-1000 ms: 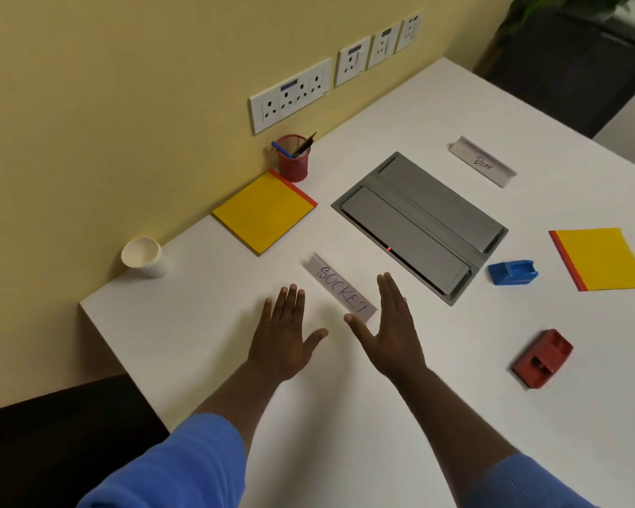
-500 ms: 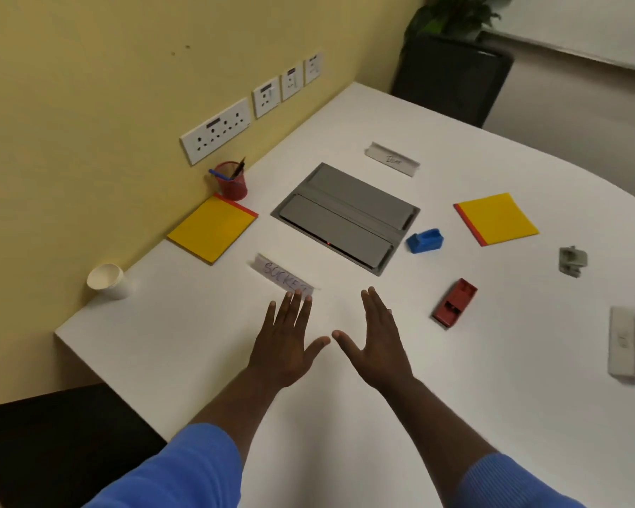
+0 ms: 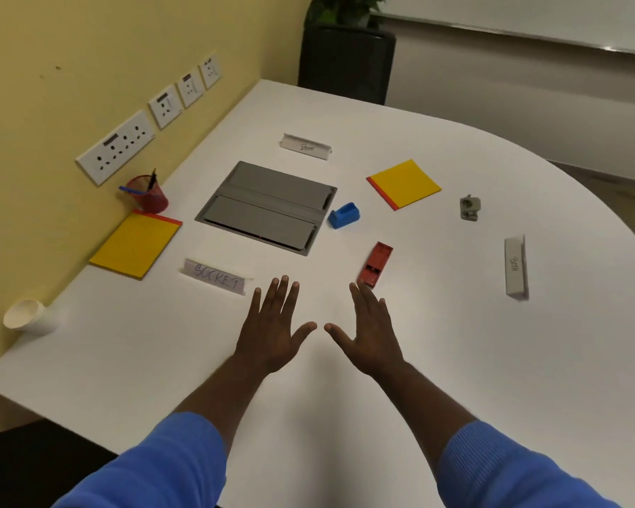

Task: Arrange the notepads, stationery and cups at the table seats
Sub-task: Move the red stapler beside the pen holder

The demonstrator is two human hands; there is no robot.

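Two hands, left hand (image 3: 272, 331) beside right hand (image 3: 373, 337), hover spread and empty over the near bench (image 3: 473, 361); farther off, left pad (image 3: 136, 245) and right pad (image 3: 406, 183) look light, floppy, best pinched at the red spine.

Head feed on my end: both hands are out in front, side by side, backs up and palms down. The left hand (image 3: 272, 331) is flat, its fingers (image 3: 277, 298) straight and only slightly fanned, thumb stuck out to the right. The right hand (image 3: 373, 335) pretty much mirrors it, fingers straight and packed close, thumb out to the left. The two thumb tips nearly meet, with a small gap between them. Neither hand holds anything. The forearms are bare and come in from the bottom corners, angling toward each other, with the left sleeve (image 3: 154, 467) and right sleeve (image 3: 510, 471) both blue.
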